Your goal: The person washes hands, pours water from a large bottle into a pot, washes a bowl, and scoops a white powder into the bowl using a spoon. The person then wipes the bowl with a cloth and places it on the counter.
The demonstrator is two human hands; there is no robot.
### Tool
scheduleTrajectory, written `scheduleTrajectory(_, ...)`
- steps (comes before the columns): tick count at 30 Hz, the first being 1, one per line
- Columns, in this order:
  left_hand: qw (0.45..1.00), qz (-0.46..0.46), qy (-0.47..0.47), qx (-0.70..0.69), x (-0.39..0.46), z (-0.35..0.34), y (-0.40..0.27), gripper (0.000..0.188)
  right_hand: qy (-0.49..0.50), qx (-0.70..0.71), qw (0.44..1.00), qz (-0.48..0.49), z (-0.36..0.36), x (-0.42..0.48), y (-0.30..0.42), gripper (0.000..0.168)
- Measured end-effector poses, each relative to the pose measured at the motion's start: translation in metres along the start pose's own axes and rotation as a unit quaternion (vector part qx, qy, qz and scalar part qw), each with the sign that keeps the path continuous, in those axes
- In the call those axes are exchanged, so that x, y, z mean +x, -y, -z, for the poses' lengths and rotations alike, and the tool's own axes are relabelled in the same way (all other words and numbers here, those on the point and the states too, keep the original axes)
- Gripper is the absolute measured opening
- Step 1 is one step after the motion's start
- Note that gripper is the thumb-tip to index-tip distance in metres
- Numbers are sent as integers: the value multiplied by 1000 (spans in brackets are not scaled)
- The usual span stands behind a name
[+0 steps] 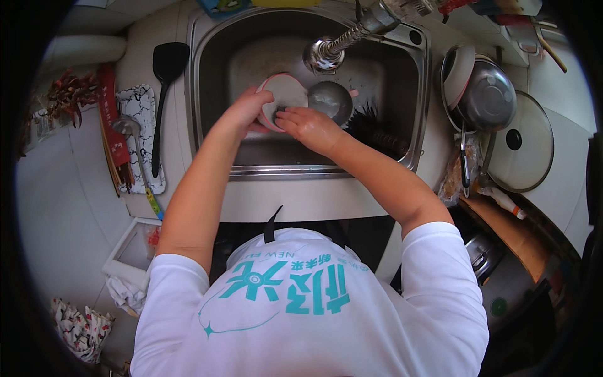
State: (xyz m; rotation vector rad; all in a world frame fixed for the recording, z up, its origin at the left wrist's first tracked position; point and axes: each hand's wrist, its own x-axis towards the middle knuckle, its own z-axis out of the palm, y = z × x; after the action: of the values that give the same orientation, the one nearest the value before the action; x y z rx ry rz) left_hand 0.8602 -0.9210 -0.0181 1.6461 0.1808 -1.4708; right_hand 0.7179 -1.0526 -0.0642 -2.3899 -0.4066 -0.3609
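Observation:
My left hand (251, 111) grips the left rim of a white bowl (285, 89) with a pinkish-red edge, tilted so its inside shows. Inside it, the fingers of my right hand (313, 128) press a small dark scrubber (281, 111), mostly covered by the fingertips; it looks like a scouring pad. Both hands are over a stainless steel sink (301, 151). Just right of the white bowl is a round grey metal bowl (331, 101), with a small pink part at its right side. A dark bristled brush (366, 121) lies at the sink's right, partly behind my right forearm.
A chrome faucet head (325, 55) on a flexible neck hangs above the sink. On the left counter lie a black spatula (168, 63), a ladle (126, 125) and a marble-patterned tray (147, 106). To the right are a stacked metal pan (490, 96) and a glass lid (523, 155).

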Motion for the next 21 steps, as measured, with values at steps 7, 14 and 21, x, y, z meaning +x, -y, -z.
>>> scheduleTrajectory(7, 996, -44, -14, -73, 2, 1, 3, 51, -25, -9, 1000, 1, 3, 3, 7, 14)
scheduleTrajectory(14, 989, -104, -41, -100, 16, 6, 28, 50, 9, 21, 995, -101, 1, 19, 25, 18)
scheduleTrajectory(21, 971, -157, -159, -86, 39, -6, 50, 54, 68, 32, 978, -194, 2, 41, 35, 27)
